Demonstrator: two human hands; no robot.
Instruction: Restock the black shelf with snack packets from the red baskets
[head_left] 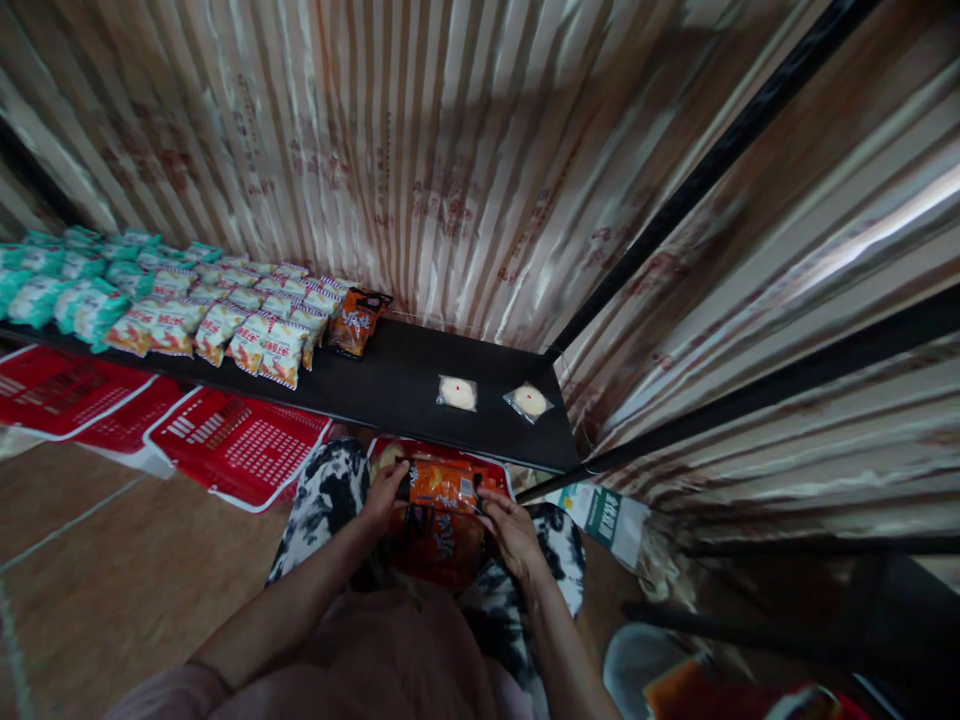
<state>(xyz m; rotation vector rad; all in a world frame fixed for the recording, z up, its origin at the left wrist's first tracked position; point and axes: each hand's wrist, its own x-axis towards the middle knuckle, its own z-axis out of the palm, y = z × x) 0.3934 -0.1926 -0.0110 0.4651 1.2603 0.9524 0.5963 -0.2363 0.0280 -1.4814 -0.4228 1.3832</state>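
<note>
My left hand point(385, 492) and my right hand point(512, 525) both grip an orange snack packet point(442, 485) held just above my lap, one hand at each end. Beneath it lie more orange packets point(439, 545) in a red basket point(390, 447) between my knees. The black shelf point(420, 395) runs in front of me. One orange packet point(356, 320) lies on it beside rows of white-and-red packets point(255, 330) and teal packets point(67, 285). Two small clear-wrapped round cakes point(457, 393) point(529, 401) sit near the shelf's right end.
Red plastic baskets point(232, 440) stand on the floor under the shelf at left. A striped curtain point(465, 150) hangs behind and to the right. A green-and-white carton point(606, 515) lies by the shelf's right corner. A black bar point(750, 620) crosses low right.
</note>
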